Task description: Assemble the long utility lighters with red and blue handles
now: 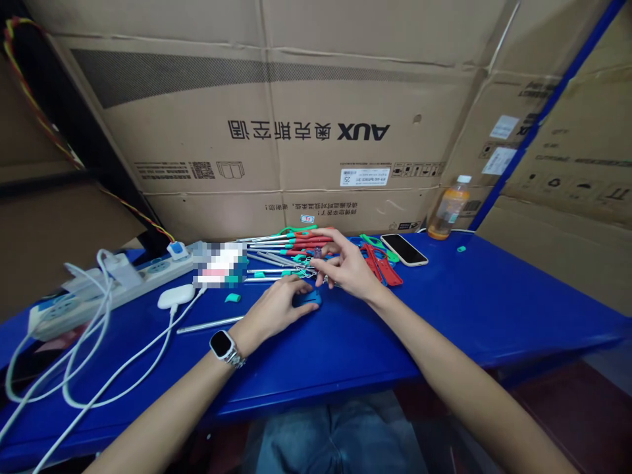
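Note:
My left hand (278,305) rests on the blue table (464,309), fingers curled over a small blue handle piece (307,299). My right hand (345,263) hovers just right of it, fingers bent and pinching a small part I cannot make out. Both hands sit at the near edge of a pile of metal rods with red and teal handles (286,253). A single loose metal rod (210,324) lies left of my left wrist, which wears a smartwatch (222,344).
Red and green plastic handles (380,260) and a phone (403,249) lie right of the pile. An orange drink bottle (448,208) stands at the back. A power strip (99,286) with white cables and a white charger (176,295) fill the left. Cardboard boxes (306,118) wall the back.

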The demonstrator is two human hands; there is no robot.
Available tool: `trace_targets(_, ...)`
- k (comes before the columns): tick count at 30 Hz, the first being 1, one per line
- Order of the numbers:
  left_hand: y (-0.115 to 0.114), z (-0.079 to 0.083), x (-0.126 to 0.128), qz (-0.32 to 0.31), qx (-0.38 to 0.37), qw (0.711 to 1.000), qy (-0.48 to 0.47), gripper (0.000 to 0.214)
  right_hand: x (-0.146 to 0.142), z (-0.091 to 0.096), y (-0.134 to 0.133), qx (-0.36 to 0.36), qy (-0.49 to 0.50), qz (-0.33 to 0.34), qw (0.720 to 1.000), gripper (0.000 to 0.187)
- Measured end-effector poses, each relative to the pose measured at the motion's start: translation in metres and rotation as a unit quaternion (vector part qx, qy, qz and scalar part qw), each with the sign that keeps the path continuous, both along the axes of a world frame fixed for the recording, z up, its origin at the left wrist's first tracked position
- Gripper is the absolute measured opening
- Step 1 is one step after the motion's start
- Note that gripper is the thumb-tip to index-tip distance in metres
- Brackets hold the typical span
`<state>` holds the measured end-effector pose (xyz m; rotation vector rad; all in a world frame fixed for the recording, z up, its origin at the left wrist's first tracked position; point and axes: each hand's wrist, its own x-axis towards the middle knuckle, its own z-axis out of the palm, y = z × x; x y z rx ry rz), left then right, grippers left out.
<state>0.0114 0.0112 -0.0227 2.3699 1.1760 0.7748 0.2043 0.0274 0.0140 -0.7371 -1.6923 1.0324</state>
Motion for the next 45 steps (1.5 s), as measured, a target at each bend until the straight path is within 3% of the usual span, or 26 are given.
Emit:
trace_targets(4,0.0,-0.003,0.007,0.002,-0.027,0.999,-0.039,0.028,-0.004,-0.004,-0.003,0.03,-0.033,-0.039,0.998,0.033)
trace_targets(8,0.002,-0.005,0.008,0.018,-0.038,0.998,-0.055,0.027,-0.008,0.0,-0.005,0.037,0.002,-0.045,0.998,0.03)
trace_targets(14,0.008,-0.011,0.007,0.022,-0.068,0.996,-0.061,0.03,-0.007,0.012,0.001,-0.106,0.045,0.036,0.993,0.03)
trace_targets(17,0.01,-0.013,0.007,0.027,-0.069,0.995,-0.068,0.032,-0.009,0.017,0.006,-0.128,0.063,0.023,0.99,0.037)
trace_targets(22,0.01,-0.016,0.007,0.036,-0.074,0.995,-0.059,0.033,-0.016,0.01,0.011,-0.088,0.083,-0.028,0.992,0.053)
trace_targets(27,0.011,-0.017,0.005,0.041,-0.081,0.995,-0.051,0.035,-0.011,0.001,0.009,-0.066,0.085,-0.014,0.994,0.045)
trace_targets(33,0.008,-0.012,0.007,0.043,-0.081,0.995,-0.035,0.033,0.002,0.009,0.006,-0.085,0.07,0.023,0.994,0.036)
trace_targets(40,0.008,-0.013,0.007,0.048,-0.08,0.995,-0.031,0.031,-0.004,0.015,0.008,-0.064,0.065,-0.039,0.995,0.037)
trace_targets(45,0.008,-0.014,0.006,0.042,-0.071,0.996,-0.019,0.03,-0.01,-0.004,0.007,-0.054,0.047,-0.062,0.995,0.04)
